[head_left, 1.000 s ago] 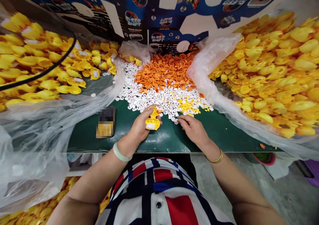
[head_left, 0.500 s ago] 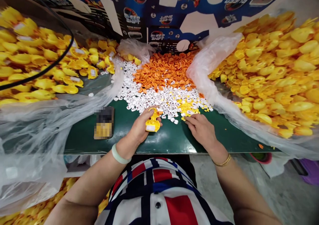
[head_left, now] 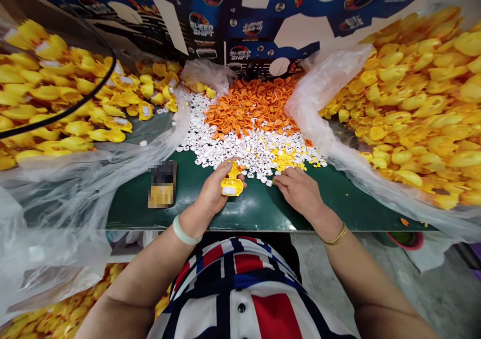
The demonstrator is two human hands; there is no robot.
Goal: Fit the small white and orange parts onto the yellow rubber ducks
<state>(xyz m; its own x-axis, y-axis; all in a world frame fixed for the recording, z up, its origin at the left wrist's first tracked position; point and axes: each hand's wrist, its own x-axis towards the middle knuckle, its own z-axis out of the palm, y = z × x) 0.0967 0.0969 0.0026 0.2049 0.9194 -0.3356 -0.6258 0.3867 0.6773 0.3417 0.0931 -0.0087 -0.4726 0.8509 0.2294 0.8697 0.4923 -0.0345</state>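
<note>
In my left hand, at the middle of the green table, is a yellow plastic duck half. Its hollow inside faces up, showing a white rectangular patch and a bit of orange near the beak. My right hand is at the near edge of the small parts, thumb and fingertips pinched together; whatever lies between them is too small to make out. Just beyond it are small yellow pieces and many white eye pieces. Behind those lies a heap of orange beak-like parts.
Yellow duck halves fill a plastic-lined heap on the left and another on the right. A blurred phone-sized object lies left of my hands. Printed cardboard stands at the back. A black cable loops across the left.
My right hand has drawn slightly back and left from the yellow pieces, fingertips still together. My left hand keeps hold of the duck half. The view has shifted a little.
</note>
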